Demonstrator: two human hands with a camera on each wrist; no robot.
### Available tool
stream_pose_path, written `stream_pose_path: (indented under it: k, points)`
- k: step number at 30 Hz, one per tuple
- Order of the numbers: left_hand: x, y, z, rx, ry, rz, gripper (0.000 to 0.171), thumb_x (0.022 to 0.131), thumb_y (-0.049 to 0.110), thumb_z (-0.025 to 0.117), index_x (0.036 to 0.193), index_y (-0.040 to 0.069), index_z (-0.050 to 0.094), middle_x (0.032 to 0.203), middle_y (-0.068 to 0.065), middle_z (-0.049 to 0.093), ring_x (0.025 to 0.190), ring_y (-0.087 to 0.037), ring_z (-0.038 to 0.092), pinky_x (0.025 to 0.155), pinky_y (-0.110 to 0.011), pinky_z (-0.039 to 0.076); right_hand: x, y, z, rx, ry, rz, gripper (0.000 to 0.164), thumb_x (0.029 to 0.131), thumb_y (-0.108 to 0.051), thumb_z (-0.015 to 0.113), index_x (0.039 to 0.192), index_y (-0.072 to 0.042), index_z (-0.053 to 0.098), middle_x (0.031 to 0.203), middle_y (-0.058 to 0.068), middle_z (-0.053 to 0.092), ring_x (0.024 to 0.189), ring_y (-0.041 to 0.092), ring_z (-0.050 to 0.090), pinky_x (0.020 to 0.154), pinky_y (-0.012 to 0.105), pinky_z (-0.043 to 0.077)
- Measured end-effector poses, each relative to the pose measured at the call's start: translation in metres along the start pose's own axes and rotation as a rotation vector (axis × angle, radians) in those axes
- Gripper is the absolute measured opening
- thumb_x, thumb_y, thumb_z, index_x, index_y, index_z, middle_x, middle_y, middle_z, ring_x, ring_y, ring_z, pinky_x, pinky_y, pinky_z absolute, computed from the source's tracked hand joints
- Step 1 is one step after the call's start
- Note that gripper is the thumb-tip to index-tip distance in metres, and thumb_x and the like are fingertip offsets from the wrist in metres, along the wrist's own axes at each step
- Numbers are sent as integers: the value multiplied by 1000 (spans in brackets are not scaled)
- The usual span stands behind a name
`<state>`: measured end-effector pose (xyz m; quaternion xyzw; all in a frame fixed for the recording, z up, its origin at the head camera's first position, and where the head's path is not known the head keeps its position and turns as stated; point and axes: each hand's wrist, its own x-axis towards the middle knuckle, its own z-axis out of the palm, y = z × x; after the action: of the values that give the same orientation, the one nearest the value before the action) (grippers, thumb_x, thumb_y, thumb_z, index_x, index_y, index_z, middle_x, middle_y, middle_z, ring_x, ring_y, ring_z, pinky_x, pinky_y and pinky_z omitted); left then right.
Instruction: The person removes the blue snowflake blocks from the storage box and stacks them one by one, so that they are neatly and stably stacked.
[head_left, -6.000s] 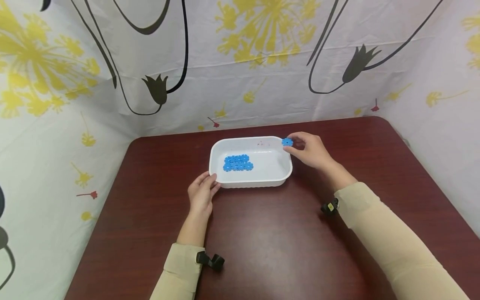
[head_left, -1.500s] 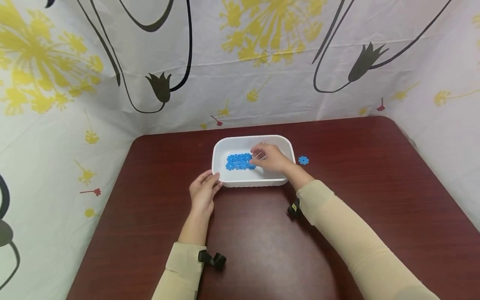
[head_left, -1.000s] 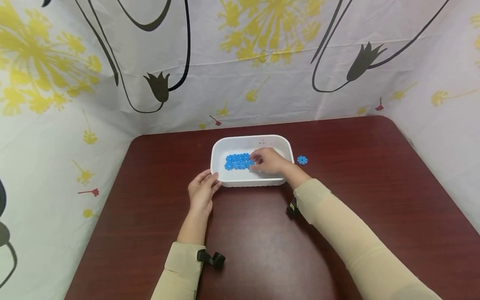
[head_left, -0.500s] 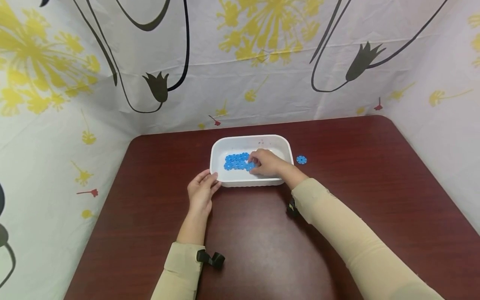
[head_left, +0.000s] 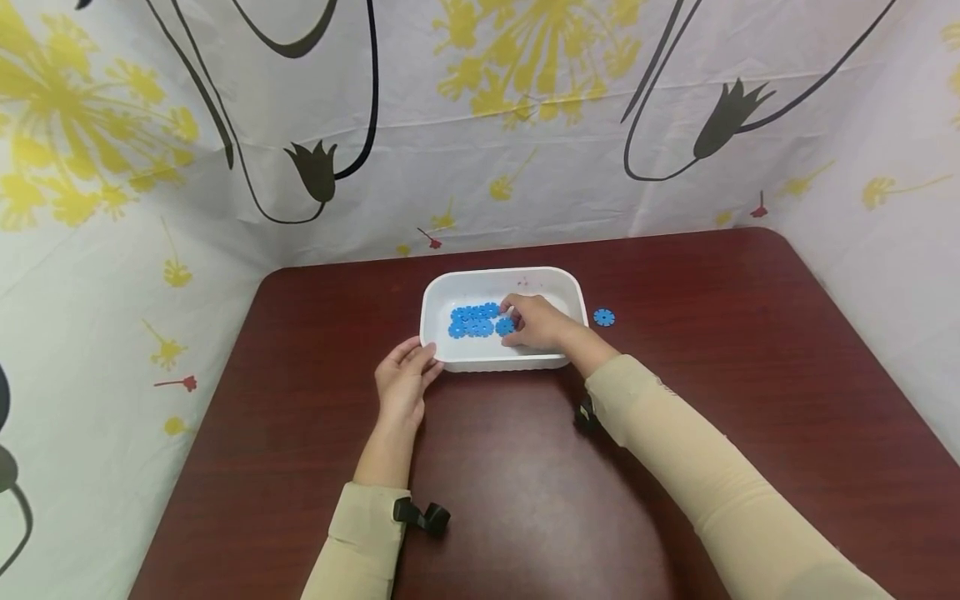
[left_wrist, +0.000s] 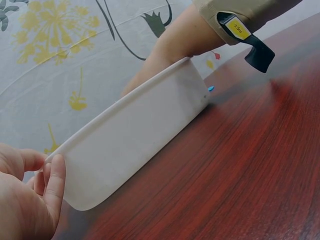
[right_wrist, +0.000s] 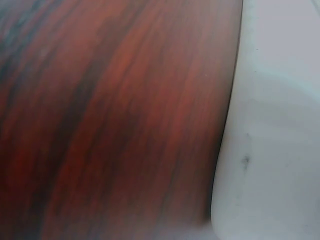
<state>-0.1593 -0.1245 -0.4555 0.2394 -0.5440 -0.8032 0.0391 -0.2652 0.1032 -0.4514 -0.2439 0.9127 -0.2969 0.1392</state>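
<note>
While the dark wooden table [head_left: 675,433] carries the white plastic tray [head_left: 501,282] at centre, the left hand [head_left: 402,385] rests at the tray's 7 o'clock corner, fingers straight against the smooth wall. The right hand [head_left: 534,323] reaches in from 4 o'clock, curled fingers pinching a blue toothed disc [head_left: 505,326] beside the flat cluster of discs [head_left: 472,321]. A lone disc [head_left: 603,317] lies at the tray's 3 o'clock.
</note>
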Motion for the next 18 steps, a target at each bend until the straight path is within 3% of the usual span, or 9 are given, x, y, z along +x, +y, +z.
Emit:
stream_pose_path:
  k: [9,18]
  points:
    - [0,0,0,-5,5,-3,41,92,2,73,130,-6,58,99,-9,61,84,-19,64,78,-29,63,-2,-3,-2,-33,26,-59,39,85,-16,83,116,3,67,96,12,70,88,24,62,86,39,56]
    - [-1,1,1,8,16,-10,43,91,3,74,131,-3,60,102,-10,61,88,-22,64,79,-29,63,-3,-5,-6,68,134,-90,41,88,-18,81,120,2,66,104,15,68,97,26,64,88,39,57]
